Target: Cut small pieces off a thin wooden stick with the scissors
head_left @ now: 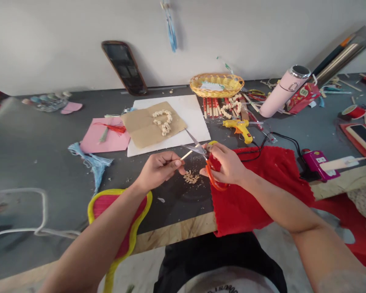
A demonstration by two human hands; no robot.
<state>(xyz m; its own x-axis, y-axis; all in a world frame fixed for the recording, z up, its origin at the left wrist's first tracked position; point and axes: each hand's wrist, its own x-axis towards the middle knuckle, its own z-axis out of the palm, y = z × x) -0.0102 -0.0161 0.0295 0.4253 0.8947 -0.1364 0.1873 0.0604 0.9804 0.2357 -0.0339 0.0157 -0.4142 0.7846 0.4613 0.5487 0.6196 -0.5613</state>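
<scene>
My left hand pinches a thin wooden stick that points up and to the right. My right hand grips orange-handled scissors; their blades are spread around the stick's tip. Under the blades, a small heap of cut stick bits lies on the dark table. Beyond the hands lies a white sheet bearing brown paper with small pale pieces arranged in a curve.
A red cloth lies under my right forearm. A yellow glue gun, chopsticks, a wicker basket and a pink bottle stand further back. Pink paper and a blue tassel lie to the left.
</scene>
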